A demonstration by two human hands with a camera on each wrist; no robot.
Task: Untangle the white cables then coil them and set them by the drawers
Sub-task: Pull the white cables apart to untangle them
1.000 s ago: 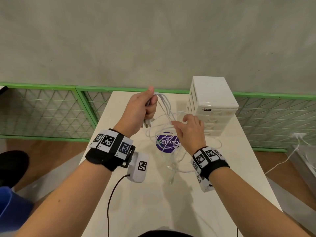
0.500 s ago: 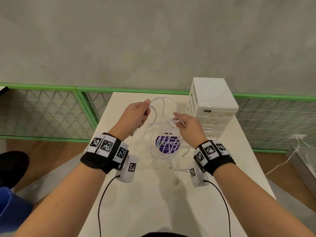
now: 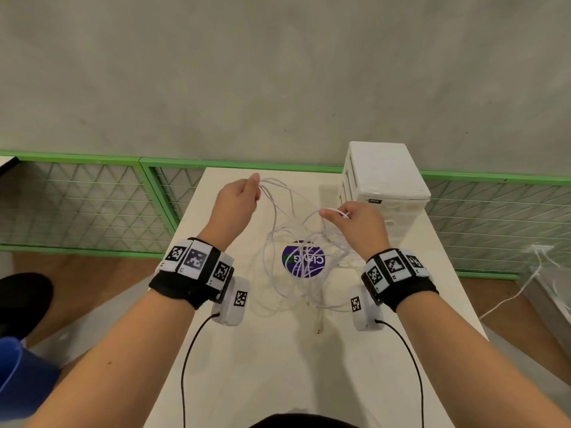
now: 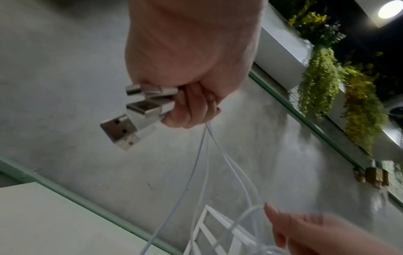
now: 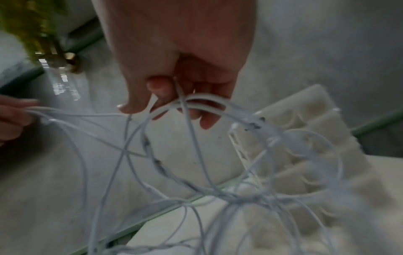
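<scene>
A tangle of thin white cables (image 3: 296,242) hangs between my two hands above the white table (image 3: 278,366), its lower loops lying on the tabletop. My left hand (image 3: 238,200) is raised at the left and grips several cable ends; their silver USB plugs (image 4: 130,124) stick out of the fist in the left wrist view. My right hand (image 3: 355,219) is in front of the white drawers (image 3: 386,174) and pinches a cable strand (image 5: 196,101) that loops over its fingers. The white cables (image 5: 174,172) fan out below it, blurred.
A round purple sticker (image 3: 303,259) sits on the table under the cables. A green mesh fence (image 3: 77,205) runs behind the table below a grey wall. A blue object (image 3: 18,381) is at the lower left. Another white cable (image 3: 525,282) lies on the floor at the right.
My hands have drawn apart, the left moving left and the right moving right toward the drawers. The cables between them have spread wider. The right hand went from reaching to pinching a strand.
</scene>
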